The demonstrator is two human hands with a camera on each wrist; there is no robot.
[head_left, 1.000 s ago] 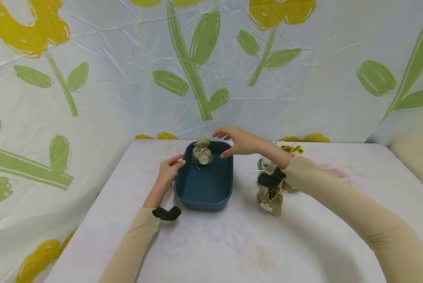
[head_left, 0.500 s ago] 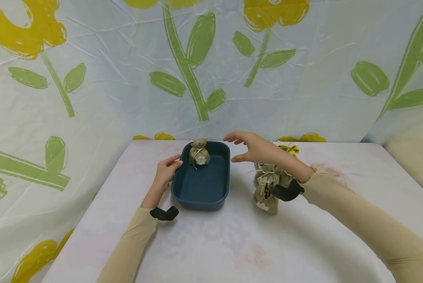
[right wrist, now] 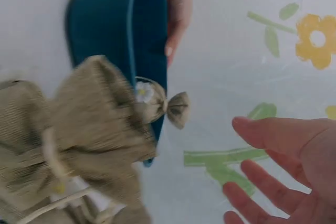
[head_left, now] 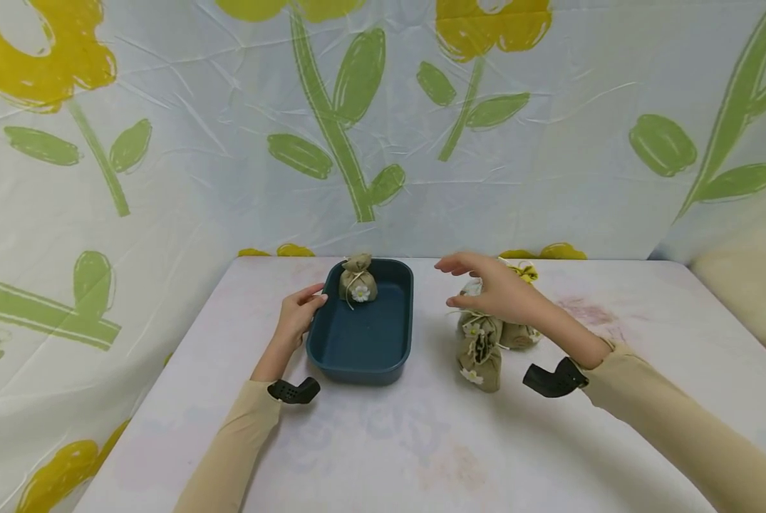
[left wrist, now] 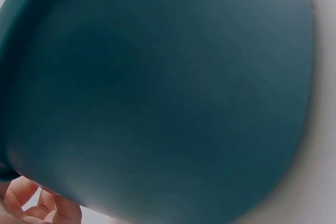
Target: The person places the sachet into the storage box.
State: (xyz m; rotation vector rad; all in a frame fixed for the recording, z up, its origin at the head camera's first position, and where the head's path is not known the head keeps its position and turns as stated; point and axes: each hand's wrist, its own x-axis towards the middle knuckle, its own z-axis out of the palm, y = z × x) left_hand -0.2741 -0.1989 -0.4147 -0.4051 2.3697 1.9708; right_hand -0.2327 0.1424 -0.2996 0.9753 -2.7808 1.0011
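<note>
A dark blue rectangular tub (head_left: pixel 365 342) stands on the table. My left hand (head_left: pixel 293 317) holds its left side, thumb at the rim and fingers along the outer wall. In the left wrist view the tub's wall (left wrist: pixel 173 98) fills most of the picture. One tan drawstring pouch (head_left: pixel 358 279) with a white flower sits in the tub's far left corner. My right hand (head_left: pixel 501 291) hovers with fingers spread and nothing in them, over a cluster of similar pouches (head_left: pixel 481 360) right of the tub; it partly hides those behind. In the right wrist view these pouches (right wrist: pixel 94 114) lie left of its fingers.
A yellow-topped pouch (head_left: pixel 525 272) shows at the back of the cluster. The table (head_left: pixel 383 449) has a pale cloth, and a flower-printed curtain (head_left: pixel 229 142) rises behind its far edge. Black cameras (head_left: pixel 294 390) are strapped to both wrists.
My right hand has moved right, from above the tub to above the pouch cluster, fingers still spread. The left hand keeps its place at the tub; the pouch inside stays put.
</note>
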